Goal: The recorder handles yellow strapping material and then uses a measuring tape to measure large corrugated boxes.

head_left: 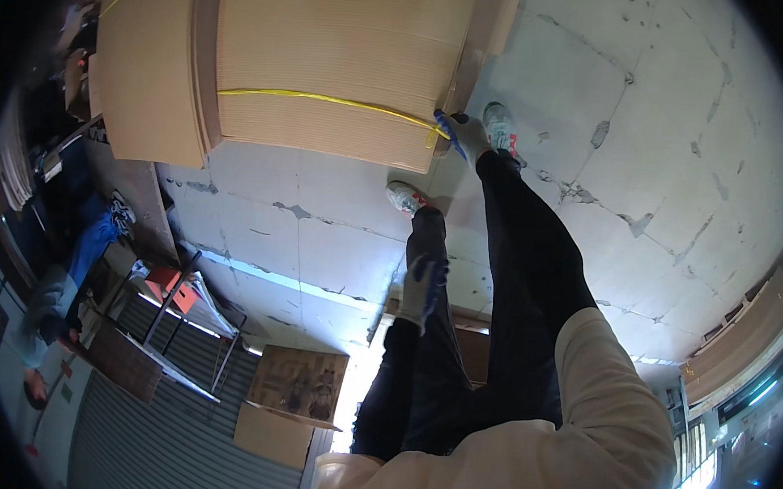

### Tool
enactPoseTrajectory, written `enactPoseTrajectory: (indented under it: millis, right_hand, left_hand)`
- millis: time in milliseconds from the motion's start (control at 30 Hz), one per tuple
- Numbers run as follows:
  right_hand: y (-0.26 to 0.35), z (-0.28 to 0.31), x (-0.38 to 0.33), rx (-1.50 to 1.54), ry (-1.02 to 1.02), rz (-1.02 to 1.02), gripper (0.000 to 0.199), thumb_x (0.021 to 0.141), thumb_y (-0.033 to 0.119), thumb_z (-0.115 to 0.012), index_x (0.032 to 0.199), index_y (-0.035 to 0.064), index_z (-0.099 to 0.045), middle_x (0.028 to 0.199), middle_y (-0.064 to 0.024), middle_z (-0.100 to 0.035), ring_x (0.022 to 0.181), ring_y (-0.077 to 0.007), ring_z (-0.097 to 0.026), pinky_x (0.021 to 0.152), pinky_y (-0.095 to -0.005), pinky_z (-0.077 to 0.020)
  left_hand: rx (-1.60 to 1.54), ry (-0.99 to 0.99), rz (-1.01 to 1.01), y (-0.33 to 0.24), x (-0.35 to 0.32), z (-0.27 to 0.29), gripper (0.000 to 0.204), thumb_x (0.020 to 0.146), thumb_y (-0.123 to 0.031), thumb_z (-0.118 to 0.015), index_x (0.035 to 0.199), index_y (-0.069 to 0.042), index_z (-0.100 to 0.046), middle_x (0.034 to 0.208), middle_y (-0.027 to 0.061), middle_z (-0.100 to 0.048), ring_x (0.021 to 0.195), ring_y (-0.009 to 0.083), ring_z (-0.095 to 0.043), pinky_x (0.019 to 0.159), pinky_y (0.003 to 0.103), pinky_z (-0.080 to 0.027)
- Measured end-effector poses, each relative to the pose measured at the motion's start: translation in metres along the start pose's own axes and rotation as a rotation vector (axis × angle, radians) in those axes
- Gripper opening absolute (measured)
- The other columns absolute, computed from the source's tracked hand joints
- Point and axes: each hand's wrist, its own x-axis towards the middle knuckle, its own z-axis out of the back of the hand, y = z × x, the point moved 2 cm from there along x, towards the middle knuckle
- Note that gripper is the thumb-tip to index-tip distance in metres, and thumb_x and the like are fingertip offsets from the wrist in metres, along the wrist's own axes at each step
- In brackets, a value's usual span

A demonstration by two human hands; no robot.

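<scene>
My right hand, in a grey and blue work glove, reaches forward to the right edge of a bundle of flat cardboard sheets. Its fingers are closed around the end of a yellow strap that runs across the bundle, close to a small loop in the strap. My left hand, gloved the same way, hangs by my left leg, apart from the bundle. It is slightly blurred; its fingers look loosely stretched, with nothing visible in them.
A second cardboard stack adjoins the bundle on the left. The pale floor is cracked. At the lower left are a metal-framed table, a cardboard box and a roller shutter. Another person is at far left.
</scene>
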Motion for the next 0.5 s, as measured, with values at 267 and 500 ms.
enactPoseTrajectory:
  millis: [267,500]
  right_hand:
    - [0.009,0.021,-0.014,-0.018,-0.271,0.172,0.029,0.078,0.030,-0.071,0.076,0.0014,-0.067,0.058,-0.0078,-0.062,0.050,-0.0182,-0.059,0.048,-0.0350,-0.0447]
    - [0.037,0.028,-0.074,-0.267,-0.106,0.126,0.019,0.082,0.023,-0.063,0.082,0.0034,-0.065,0.059,-0.0151,-0.060,0.053,-0.0267,-0.062,0.053,-0.0380,-0.0471]
  left_hand:
    - [0.254,0.100,0.005,0.006,0.017,-0.059,0.027,0.091,-0.014,-0.058,0.115,-0.001,-0.060,0.093,0.0059,-0.066,0.076,0.0098,-0.061,0.065,0.021,-0.049]
    - [0.269,-0.111,-0.081,-0.047,0.060,-0.057,0.036,0.094,-0.031,-0.055,0.115,-0.001,-0.058,0.095,0.0094,-0.065,0.085,0.0191,-0.065,0.076,0.031,-0.054]
